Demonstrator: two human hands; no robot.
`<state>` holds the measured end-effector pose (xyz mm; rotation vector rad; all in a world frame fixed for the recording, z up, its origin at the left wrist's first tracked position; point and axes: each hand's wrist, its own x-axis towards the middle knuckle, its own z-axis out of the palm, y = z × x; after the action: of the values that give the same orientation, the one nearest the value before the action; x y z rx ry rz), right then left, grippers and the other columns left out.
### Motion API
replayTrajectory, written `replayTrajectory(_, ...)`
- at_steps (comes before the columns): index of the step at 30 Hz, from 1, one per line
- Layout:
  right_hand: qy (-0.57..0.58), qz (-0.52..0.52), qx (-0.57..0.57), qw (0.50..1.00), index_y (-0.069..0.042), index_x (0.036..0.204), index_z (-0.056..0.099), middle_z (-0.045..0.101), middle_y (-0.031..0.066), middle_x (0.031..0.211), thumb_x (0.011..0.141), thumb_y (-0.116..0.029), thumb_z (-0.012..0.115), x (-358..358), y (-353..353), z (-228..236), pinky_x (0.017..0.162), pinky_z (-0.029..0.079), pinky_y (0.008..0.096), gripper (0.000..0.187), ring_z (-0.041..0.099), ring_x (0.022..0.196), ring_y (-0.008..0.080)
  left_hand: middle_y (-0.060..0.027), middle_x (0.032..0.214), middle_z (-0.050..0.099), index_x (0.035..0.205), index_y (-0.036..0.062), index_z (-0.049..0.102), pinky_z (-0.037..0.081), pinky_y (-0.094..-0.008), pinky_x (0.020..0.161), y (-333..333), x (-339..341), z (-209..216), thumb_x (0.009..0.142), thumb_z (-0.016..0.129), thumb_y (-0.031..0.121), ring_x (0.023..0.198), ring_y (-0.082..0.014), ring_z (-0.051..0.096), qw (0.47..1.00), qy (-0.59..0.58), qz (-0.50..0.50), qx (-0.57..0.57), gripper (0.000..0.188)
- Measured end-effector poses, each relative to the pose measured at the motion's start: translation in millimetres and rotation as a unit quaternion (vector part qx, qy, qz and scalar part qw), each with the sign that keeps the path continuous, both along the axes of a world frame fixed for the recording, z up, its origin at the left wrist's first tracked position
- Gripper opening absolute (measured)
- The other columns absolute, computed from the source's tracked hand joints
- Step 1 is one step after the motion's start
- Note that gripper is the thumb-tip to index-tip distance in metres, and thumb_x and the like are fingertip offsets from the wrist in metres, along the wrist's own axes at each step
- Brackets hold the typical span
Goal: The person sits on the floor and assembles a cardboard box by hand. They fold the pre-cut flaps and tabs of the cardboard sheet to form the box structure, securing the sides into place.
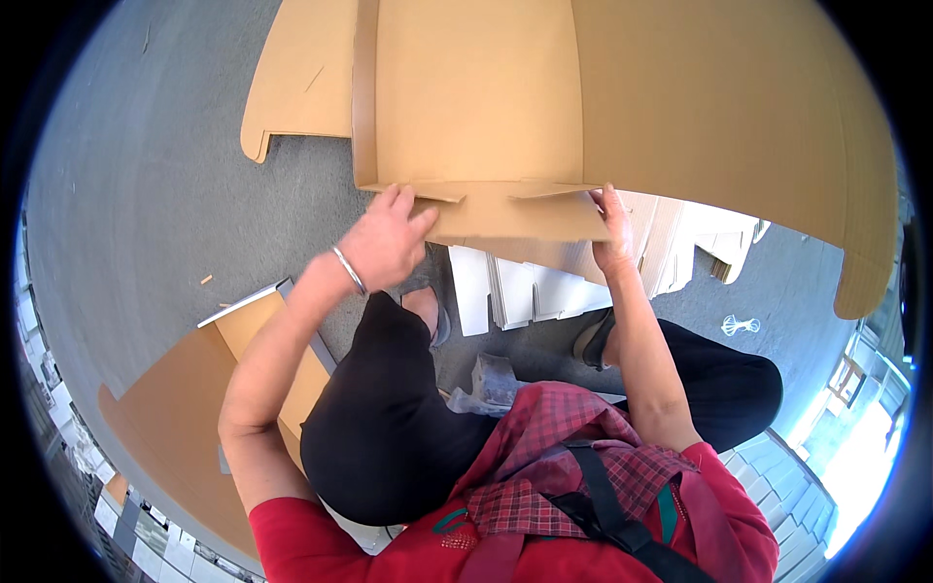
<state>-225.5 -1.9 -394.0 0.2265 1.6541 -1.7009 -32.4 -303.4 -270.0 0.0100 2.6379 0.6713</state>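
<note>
A brown cardboard box (476,87), partly folded, stands in front of me with its wide side panels spread out. Across its near end runs a front flap (525,216), and small tabs angle inward at both corners. At the flap's left end is my left hand (387,238), its bent fingers closed on the corner, slightly blurred. My right hand (612,233) grips the right end, thumb on top and fingers partly hidden by the board.
White and brown flat cardboard pieces (530,290) are stacked beneath the box, between my feet. Another opened carton (185,389) lies to my left. A bundle of white string (741,325) is on the grey floor at right. A plastic-wrapped block (494,379) sits between my legs.
</note>
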Motion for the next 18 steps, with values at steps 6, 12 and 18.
replayTrajectory(6, 0.04, 0.005, -0.066, 0.997, -0.005, 0.133, 0.045, 0.049, 0.0115, 0.128, 0.091, -0.062, 0.046, 0.2, -0.4, 6.7, 0.086, 0.044, 0.0351, 0.07, 0.055, 0.105, 0.0231, -0.0158, 0.103, 0.066, 0.118, 0.0006, 0.06, 0.046, -0.036, 0.089, -60.8, -55.6, -11.3, 0.089, 0.053, 0.019, 0.098, -0.0268, 0.061, 0.968, -0.087, 0.052, 0.228, 0.035)
replayTrajectory(12, 0.154, 0.02, 0.101, 0.983, -0.005, 0.132, 0.047, 0.054, 0.01, 0.12, 0.086, -0.062, 0.055, -3.3, -11.5, 3.4, 0.084, 0.044, 0.0349, 0.074, 0.056, 0.105, 0.0223, -0.0069, 0.104, 0.067, 0.118, 0.0013, 0.062, 0.046, -0.0314, 0.087, -81.6, -94.2, -29.9, 0.094, 0.055, 0.03, 0.094, -0.0153, 0.06, 0.913, -0.25, 0.136, 0.293, 0.038)
replayTrajectory(18, 0.201, -0.145, 0.176, 0.953, 0.001, 0.122, 0.056, 0.057, 0.0106, 0.121, 0.08, -0.034, 0.073, -17.8, -33.6, -6.7, 0.094, 0.041, 0.0337, 0.057, 0.052, 0.11, 0.0222, -0.0062, 0.098, 0.066, 0.109, 0.0019, 0.063, 0.047, -0.0305, 0.084, -69.3, -93.1, -107.0, 0.089, 0.063, 0.031, 0.094, -0.0151, 0.06, 0.845, -0.309, 0.183, 0.396, 0.036)
